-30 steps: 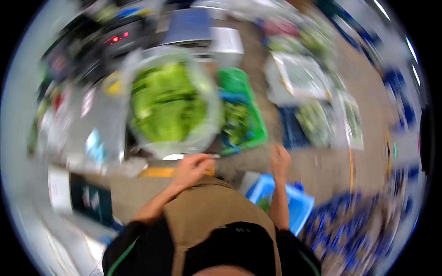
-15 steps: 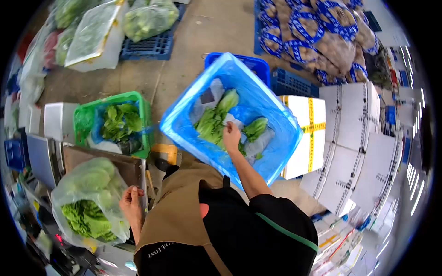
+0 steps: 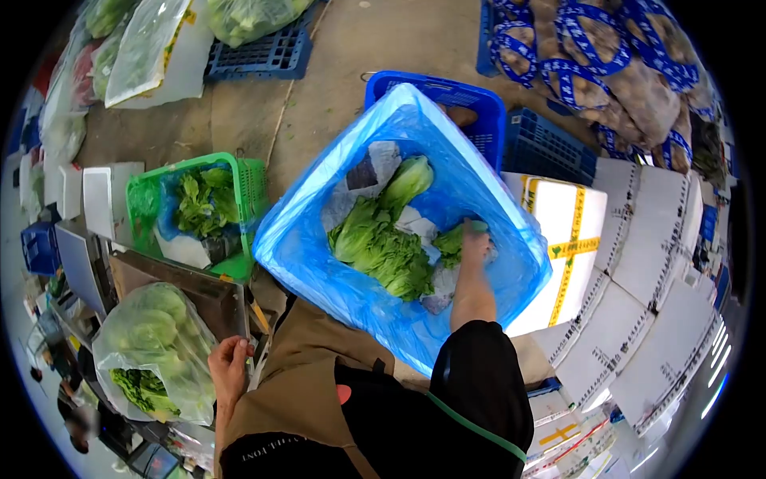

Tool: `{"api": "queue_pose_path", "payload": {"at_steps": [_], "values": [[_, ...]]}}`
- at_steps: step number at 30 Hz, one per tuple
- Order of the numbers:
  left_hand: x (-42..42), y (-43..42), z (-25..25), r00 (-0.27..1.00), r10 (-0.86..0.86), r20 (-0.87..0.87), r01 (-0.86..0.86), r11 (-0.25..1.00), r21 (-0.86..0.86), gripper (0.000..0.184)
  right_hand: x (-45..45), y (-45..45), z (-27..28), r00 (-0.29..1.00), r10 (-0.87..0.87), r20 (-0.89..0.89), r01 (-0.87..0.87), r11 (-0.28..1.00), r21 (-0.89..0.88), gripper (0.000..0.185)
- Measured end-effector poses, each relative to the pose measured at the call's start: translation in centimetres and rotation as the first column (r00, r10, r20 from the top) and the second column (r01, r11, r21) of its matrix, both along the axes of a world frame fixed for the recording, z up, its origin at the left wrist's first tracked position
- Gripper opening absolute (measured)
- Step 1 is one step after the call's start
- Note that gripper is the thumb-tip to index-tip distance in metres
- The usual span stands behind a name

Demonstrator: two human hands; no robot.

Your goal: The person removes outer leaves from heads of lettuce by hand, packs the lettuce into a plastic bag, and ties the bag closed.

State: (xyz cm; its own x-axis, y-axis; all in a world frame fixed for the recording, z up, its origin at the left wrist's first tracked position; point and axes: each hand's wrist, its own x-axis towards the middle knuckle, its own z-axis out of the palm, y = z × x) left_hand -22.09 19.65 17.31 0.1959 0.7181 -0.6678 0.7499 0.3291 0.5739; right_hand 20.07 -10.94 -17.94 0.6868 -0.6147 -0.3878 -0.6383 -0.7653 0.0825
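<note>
My right hand (image 3: 476, 239) reaches deep into a blue bin lined with blue plastic (image 3: 311, 271), its fingers closed on a small head of lettuce (image 3: 450, 247) at the right side. Larger leafy lettuce (image 3: 379, 247) lies beside it over crumpled grey paper (image 3: 384, 158). My left hand (image 3: 230, 363) is at the lower left, beside the clear bag of lettuce (image 3: 152, 339); its fingers are curled together, and whether they pinch anything is too small to tell.
A green basket of leafy greens (image 3: 253, 191) stands left of the bin, a dark blue basket (image 3: 479, 104) behind it. White taped boxes (image 3: 558, 239) are at the right, netted sacks (image 3: 630, 88) at the upper right. A person (image 3: 80, 423) is at the lower left.
After the turn toward the blue bin, my right hand has moved right inside it, from the larger lettuce to the small head. My left hand remains by the clear bag.
</note>
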Motion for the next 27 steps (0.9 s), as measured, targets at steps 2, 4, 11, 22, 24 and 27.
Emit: {"api": "queue_pose_path", "payload": {"at_steps": [2,4,11,22,24,27], "values": [[0.8,0.2,-0.2,1.000,0.010,-0.011,-0.011,1.000,-0.027,0.018,0.8,0.3,-0.6,0.999,-0.048,-0.023,0.048,0.999,0.012,0.101],[1.3,0.4,-0.5,1.000,-0.012,-0.020,0.011,1.000,-0.021,0.019,1.2,0.7,0.1,0.996,-0.071,-0.053,0.074,0.995,0.066,0.093],[3.4,1.5,-0.2,0.999,-0.034,-0.012,0.034,0.999,-0.028,0.020,-4.2,1.1,-0.2,0.889,-0.110,0.444,-0.201,0.778,0.595,0.064],[4.2,2.3,0.1,0.967,-0.034,0.253,0.048,0.998,-0.050,0.021,-6.9,12.1,17.4,0.886,-0.152,-0.439,0.302,-0.530,0.792,0.048],[6.1,2.6,1.1,0.953,-0.031,0.302,0.047,0.998,-0.045,0.026,-7.9,15.6,20.2,0.874,-0.045,-0.484,0.357,-0.615,0.703,0.052],[6.9,3.1,0.8,0.862,0.011,0.506,0.073,0.987,-0.146,0.049,-10.1,21.1,24.7,0.875,0.290,-0.389,0.455,-0.767,0.453,0.059]]}}
